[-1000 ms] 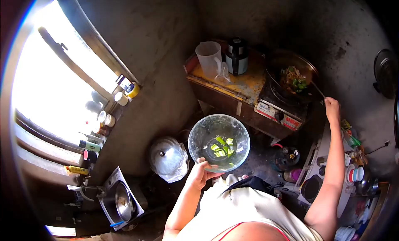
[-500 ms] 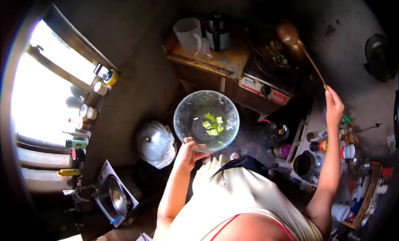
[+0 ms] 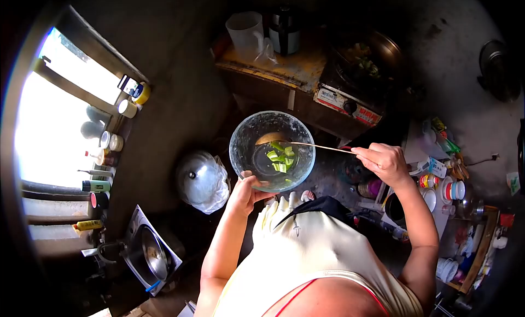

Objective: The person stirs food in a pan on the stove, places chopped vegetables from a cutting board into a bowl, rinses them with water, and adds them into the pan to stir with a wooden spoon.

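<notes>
My left hand (image 3: 246, 195) grips the near-left rim of a clear bowl (image 3: 240, 147), which is held up in front of my body. Several pieces of chopped green vegetable (image 3: 281, 159) lie at the bottom of it. The long thin handle of a ladle (image 3: 270, 138) is pinched in my right hand (image 3: 385, 163), to the right of the bowl. The ladle's brownish head is inside the bowl, by the far side and just beyond the green pieces. A wok (image 3: 388, 46) with greens in it sits on the gas stove (image 3: 347, 105) at the back right.
Left of the stove, a wooden cabinet top (image 3: 301, 71) bears a translucent pitcher (image 3: 244, 33) and a kettle (image 3: 284, 35). A glass lid (image 3: 197, 177) rests low on the left. Farther left are a sink (image 3: 156, 251) and a sill with jars (image 3: 112, 142). Containers crowd the right side.
My right hand has moved down and left, bringing the ladle from above the wok into the bowl. My left hand keeps the bowl in nearly the same place.
</notes>
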Demonstrator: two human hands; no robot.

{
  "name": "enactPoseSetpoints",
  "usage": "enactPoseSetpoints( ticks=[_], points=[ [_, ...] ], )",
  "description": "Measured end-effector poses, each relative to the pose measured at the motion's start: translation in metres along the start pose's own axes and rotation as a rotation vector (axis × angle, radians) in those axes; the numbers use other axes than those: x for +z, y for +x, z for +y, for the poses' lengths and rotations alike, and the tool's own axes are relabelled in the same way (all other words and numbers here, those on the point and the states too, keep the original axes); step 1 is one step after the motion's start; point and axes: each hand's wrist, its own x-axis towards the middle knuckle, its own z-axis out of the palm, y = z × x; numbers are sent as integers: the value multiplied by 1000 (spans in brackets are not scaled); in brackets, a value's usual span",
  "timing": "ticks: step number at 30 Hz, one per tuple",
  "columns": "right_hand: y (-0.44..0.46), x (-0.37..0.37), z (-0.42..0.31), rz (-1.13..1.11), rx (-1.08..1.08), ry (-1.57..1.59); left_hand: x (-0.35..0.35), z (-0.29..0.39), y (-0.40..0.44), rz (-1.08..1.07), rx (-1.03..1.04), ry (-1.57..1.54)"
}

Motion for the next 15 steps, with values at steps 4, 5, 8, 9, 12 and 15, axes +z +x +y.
enactPoseSetpoints(
  ticks=[4, 5, 8, 9, 12, 15],
  points=[
    [-1, 6, -4, -80, -48, -62, -4, 1, 0, 9, -3, -26],
    [-2, 6, -5, -100, -44, -54, -6, 1, 1, 11, -7, -37],
    [-4, 5, -8, -115, -25, -20, -9, 3, -2, 4, -4, -25],
    [-6, 4, -7, -120, -12, 6, -9, 3, -2, 6, -6, -27],
    [-7, 2, -11, -161, -21, 6, -10, 6, -4, 5, -19, -47],
    [-8, 7, -19, -165, 28, 95, -12, 8, -6, 34, -11, -37]
  ],
)
